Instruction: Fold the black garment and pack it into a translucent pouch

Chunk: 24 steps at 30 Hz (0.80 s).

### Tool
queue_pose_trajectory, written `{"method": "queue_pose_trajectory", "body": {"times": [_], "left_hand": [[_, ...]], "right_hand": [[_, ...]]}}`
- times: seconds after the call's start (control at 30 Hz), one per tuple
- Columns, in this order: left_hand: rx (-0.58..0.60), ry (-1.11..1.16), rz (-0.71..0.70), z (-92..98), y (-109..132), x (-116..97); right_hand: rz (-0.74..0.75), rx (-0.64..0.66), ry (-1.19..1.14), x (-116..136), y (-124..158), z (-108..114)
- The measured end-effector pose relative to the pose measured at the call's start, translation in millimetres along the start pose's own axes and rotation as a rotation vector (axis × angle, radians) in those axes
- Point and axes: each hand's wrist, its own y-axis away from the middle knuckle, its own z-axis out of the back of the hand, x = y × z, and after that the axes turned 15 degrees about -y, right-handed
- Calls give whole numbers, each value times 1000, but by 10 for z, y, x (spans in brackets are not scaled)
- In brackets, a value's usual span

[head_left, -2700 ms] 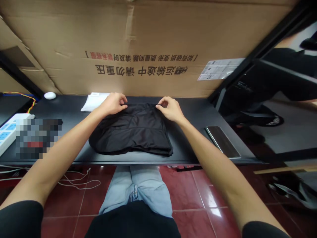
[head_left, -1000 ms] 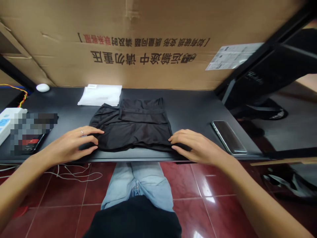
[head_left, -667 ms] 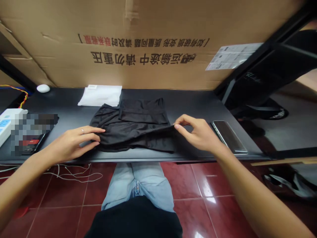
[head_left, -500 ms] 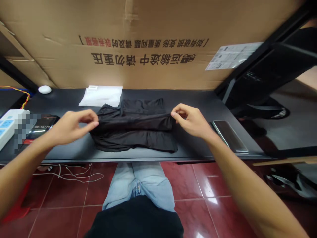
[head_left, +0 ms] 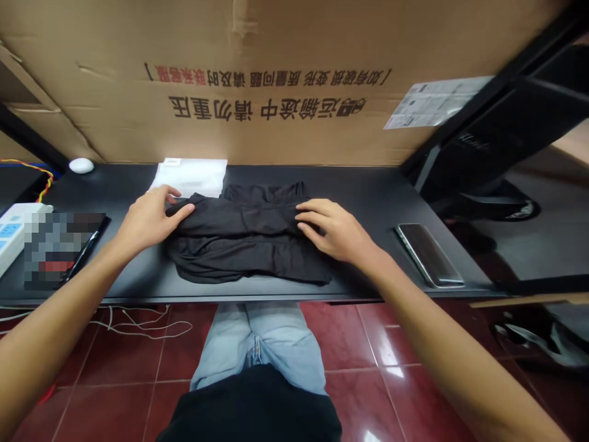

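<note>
Black cloth (head_left: 248,226), folded in layers, lies on the desk (head_left: 361,190) between both sets of fingers, its long axis running sideways from one hand to the other, a narrower flap pointing away beyond the fingertips. The left hand (head_left: 150,216) has thumb and forefinger parted at one end; I can't tell whether they grip. The right hand (head_left: 339,232) rests slightly spread on the other end, pinching nothing. Just past the left fingers lies a white packet (head_left: 196,177).
</note>
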Motion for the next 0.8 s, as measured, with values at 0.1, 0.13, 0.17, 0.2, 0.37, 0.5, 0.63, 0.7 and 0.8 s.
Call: {"method": "queue_pose_trajectory", "body": {"times": [0.1,0.13,0.17,0.2,0.37,0.5,0.63,0.7,0.8], "left_hand": [[139,140,19,37,55,121],[216,201,13,53,64,162],[297,267,6,69,69,201],[369,334,4,83,72,239],[398,640,113,131,82,319],[433,777,175,201,110,258],[487,914,207,368,131,220],[469,952,223,471,112,192],[371,931,238,586,38,58]], "right_hand": [[-16,104,7,18,41,-26],[-24,97,8,24,22,-32],[-28,74,16,40,-14,-40],[-28,39,28,72,-65,-55],[111,133,-54,449,-452,-337],[171,322,-92,698,-686,-683],[151,398,-121,752,-752,-848],[153,413,-145,766,-756,-867],[164,418,-187,809,-775,-890]]}}
